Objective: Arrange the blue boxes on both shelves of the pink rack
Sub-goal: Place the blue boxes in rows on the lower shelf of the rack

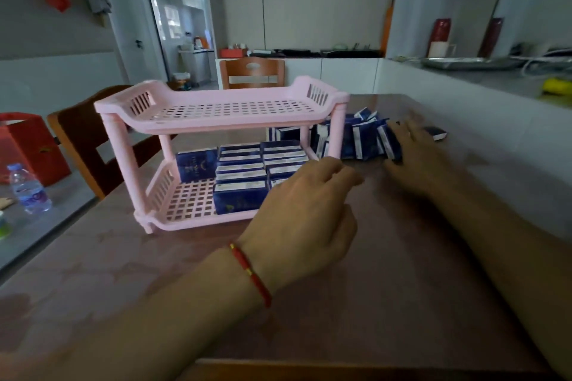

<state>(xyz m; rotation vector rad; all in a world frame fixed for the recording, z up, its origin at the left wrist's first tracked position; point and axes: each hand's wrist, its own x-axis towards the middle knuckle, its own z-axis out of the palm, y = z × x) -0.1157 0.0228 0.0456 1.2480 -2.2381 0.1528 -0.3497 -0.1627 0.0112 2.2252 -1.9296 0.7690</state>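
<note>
Brown tabletop (387, 272) bore one two-shelf pink rack (223, 120). About ten blue boxes (240, 176) filled its lower shelf; more stood right of it, touched by the spread right hand (414, 145). Before it, the left hand (305, 213) hovered, loosely curled, holding nothing.

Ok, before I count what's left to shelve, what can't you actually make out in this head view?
- Right end of the lower shelf: covered by the left hand.
- Loose blue boxes on the table: partly behind the rack post and right hand; count unclear.
- Right hand's grip: motion-blurred.
- Box print: too small to read.
</note>
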